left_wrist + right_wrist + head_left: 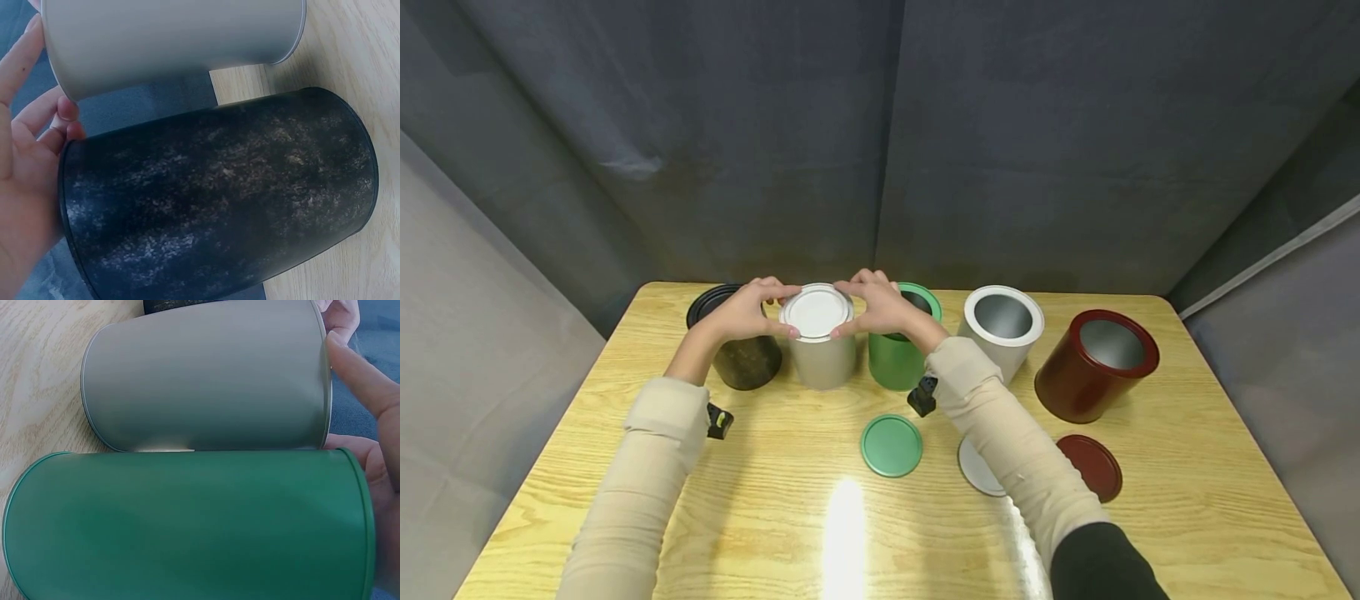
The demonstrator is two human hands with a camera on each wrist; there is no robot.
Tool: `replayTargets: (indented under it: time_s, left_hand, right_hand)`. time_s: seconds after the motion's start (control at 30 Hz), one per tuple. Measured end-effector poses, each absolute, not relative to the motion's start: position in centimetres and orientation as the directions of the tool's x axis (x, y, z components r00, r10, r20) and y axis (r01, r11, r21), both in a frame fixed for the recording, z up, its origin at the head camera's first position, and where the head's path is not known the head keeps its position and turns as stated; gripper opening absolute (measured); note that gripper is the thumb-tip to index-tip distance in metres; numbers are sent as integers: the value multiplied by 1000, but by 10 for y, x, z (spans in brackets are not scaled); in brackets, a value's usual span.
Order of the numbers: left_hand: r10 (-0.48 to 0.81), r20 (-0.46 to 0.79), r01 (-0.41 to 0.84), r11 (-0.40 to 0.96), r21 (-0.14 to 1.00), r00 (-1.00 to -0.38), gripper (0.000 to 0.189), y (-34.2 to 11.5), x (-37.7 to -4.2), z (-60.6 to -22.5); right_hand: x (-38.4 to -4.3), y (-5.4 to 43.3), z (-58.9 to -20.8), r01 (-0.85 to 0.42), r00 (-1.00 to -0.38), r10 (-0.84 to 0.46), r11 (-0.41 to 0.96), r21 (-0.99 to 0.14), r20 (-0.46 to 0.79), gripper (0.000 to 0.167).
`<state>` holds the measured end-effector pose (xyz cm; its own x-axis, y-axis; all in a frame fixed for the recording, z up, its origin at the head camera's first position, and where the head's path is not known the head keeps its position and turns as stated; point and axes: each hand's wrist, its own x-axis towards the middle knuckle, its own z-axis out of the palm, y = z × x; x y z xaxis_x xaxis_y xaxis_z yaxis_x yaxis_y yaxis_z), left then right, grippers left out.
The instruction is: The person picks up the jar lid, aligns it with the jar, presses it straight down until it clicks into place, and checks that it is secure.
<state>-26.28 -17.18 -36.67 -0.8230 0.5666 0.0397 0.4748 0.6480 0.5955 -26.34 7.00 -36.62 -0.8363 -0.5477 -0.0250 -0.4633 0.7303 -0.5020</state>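
A white lid sits on top of a pale grey-white can, which stands upright on the table. My left hand holds the lid's left edge, thumb at the near side and index finger at the far side. From the right, my right hand holds the opposite edge in the same manner. Beside the left hand is a mottled black can; whether its top is covered cannot be told. Below the right hand stands a green can with its top uncovered, partly hidden by that hand.
Further right stand an uncovered white can and an uncovered dark red can. A green lid, a white lid partly under the right forearm, and a red lid lie in front. A dark curtain hangs behind the table.
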Motion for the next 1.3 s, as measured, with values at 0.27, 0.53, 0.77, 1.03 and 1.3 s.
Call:
replayTargets:
  time_s: [0.27, 0.53, 0.77, 1.03, 1.3]
  left_hand:
    - [563, 72, 490, 641, 591, -823, 62, -172, -263, -370]
    - [542, 77, 470, 641, 607, -837, 61, -171, -262, -370]
    - [534, 59, 453, 650, 610, -844, 61, -169, -260, -367]
    - [540, 52, 462, 663, 589, -840, 61, -168, -262, -367]
    - [558, 69, 488, 650, 583, -827, 60, -169, -263, -366]
  right_hand:
    - [-263, 71, -369, -460, -841, -541, 706, -538, 9, 67]
    - [-263, 70, -371, -433, -856, -517, 701, -567, 14, 63]
    - [-263, 70, -370, -413, -863, -505, 711, -568, -4, 62]
    - [-264, 70, -370, -407, -866, -499, 711, -573, -5, 62]
    - [-265, 75, -373, -417, -868, -493, 654, -631, 62, 53]
